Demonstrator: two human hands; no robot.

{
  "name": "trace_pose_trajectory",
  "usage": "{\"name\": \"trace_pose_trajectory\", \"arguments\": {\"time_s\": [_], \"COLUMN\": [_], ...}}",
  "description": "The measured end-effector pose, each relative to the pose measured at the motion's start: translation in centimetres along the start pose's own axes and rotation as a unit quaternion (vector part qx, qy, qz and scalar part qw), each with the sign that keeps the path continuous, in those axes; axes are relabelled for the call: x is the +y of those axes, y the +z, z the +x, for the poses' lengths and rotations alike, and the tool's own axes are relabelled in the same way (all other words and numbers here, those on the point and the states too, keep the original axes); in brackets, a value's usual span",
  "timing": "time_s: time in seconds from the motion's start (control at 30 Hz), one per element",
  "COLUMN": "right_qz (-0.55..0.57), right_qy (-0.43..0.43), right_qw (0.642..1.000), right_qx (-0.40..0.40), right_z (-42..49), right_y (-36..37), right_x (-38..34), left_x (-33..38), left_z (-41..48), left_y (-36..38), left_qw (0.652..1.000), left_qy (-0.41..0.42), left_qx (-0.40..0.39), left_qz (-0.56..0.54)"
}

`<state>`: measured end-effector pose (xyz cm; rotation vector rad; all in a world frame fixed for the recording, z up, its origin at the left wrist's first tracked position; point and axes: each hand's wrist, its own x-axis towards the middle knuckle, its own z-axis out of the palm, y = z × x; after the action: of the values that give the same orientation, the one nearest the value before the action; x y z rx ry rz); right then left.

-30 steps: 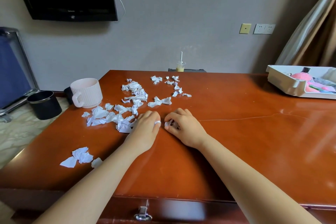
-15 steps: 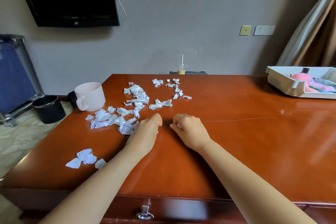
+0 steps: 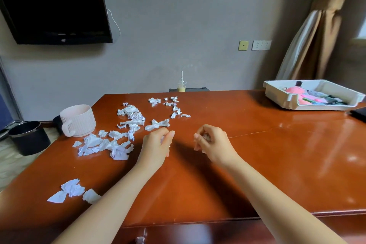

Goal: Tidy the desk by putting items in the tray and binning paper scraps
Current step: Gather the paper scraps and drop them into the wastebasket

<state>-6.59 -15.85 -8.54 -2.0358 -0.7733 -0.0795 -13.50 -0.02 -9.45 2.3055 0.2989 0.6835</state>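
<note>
Both hands raised just off bench, mid-bench, a small gap between them. Left hand curled round bit of white paper. Right hand curled same way, small bits showing between fingers. I judge: collecting handfuls, fewer trips to bin on floor past left end. Bulk of paper scraps lies left of hands, beside mug; few more at near edge. Tray far right, items already inside; mug likely goes there.

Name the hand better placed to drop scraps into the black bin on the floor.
Left. The black bin stands off the left edge of the desk, and the left hand is on that side, beside the paper scraps. The right hand would have to cross over it.
</note>
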Motion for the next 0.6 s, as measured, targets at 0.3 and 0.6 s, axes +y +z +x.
{"name": "trace_pose_trajectory", "arguments": {"time_s": [0.3,0.6], "right_qz": [-0.03,-0.066], "right_qy": [0.029,0.089], "right_qw": [0.997,0.975], "right_qx": [0.067,0.193], "right_z": [-3.6,-12.9], "right_y": [-8.9,-19.1], "right_x": [2.4,5.6], "left_x": [7.6,17.8], "left_z": [-0.8,-5.2], "left_y": [5.3,13.2], "left_qw": [0.981,0.904], "left_qy": [0.051,0.109], "left_qx": [-0.101,-0.284], "left_qz": [-0.157,-0.3]}}
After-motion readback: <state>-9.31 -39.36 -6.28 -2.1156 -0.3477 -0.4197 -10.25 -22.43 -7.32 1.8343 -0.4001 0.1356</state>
